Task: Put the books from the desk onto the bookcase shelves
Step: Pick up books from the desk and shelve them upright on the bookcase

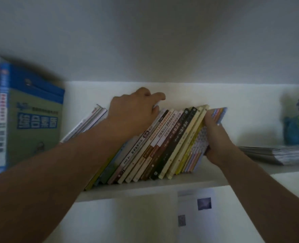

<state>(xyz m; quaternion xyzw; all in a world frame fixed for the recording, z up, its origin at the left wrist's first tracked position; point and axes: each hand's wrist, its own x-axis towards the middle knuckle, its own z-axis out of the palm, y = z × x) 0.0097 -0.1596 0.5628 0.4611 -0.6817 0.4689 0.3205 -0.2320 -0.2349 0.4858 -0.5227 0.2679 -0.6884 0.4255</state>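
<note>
White bookcase shelf (145, 188) carries a row of books (162, 144) leaning right, likely unsupported. Left hand (134, 113) curls over the row's tops, apparently steadying it. Right hand (215, 142) grips the rightmost thin books (200, 142), probably squaring them in. Magazine stack (271, 154) lies flat at right.

wall: plain pale grey-white wall (162, 41) fills the upper view | furniture: white flat board shelf (145, 188) below it | below shelf: white sheet of paper with small dark squares (196, 207) | light: dim, soft shadows
</note>
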